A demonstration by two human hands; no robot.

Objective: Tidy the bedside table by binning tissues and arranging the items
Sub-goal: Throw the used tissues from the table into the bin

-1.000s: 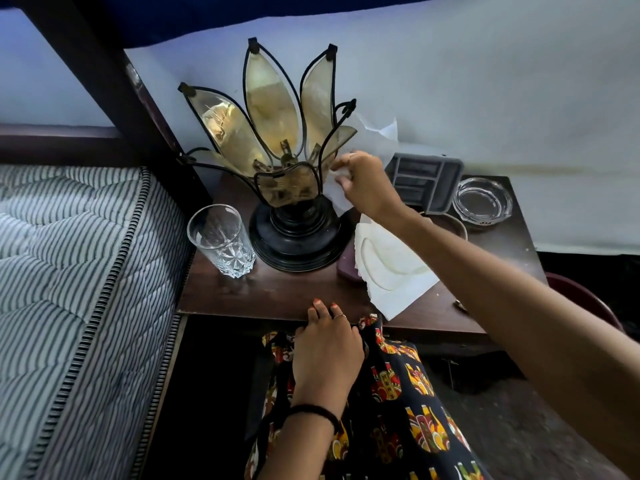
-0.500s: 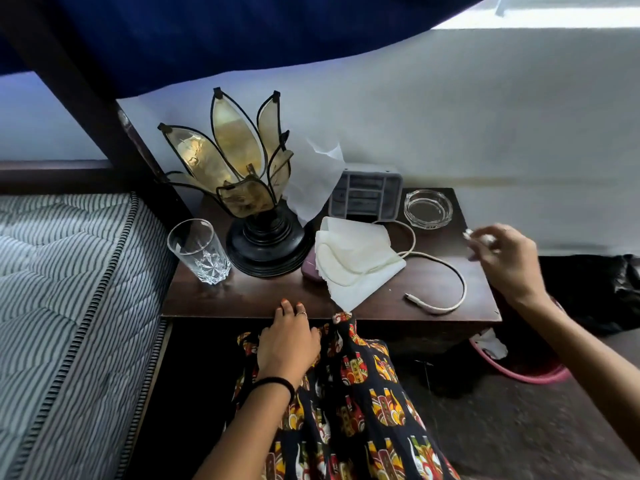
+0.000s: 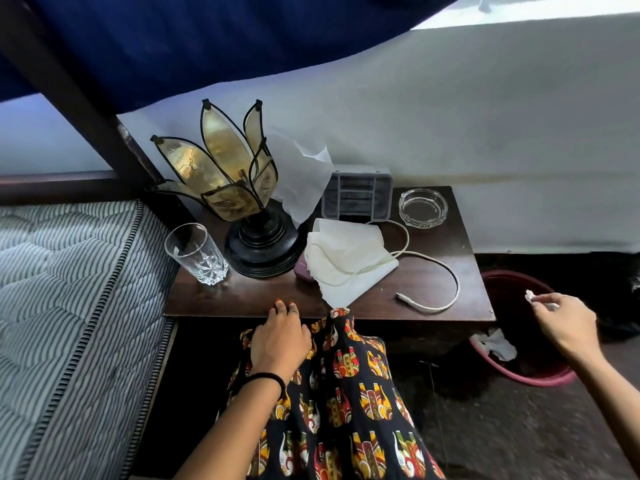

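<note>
Tissue (image 3: 530,296), a small white wad, sits pinched in the right hand (image 3: 564,323) directly above the red bin (image 3: 540,377), which holds 1 crumpled tissue (image 3: 496,344) below that hand. Left hand (image 3: 278,337) rests flat, fingers relaxed, at the counter (image 3: 433,268) edge.

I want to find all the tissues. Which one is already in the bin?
The crumpled white tissue lying inside the red bin on the floor. The small one is pinched in the right hand above the bin; the others lie on the table.
</note>
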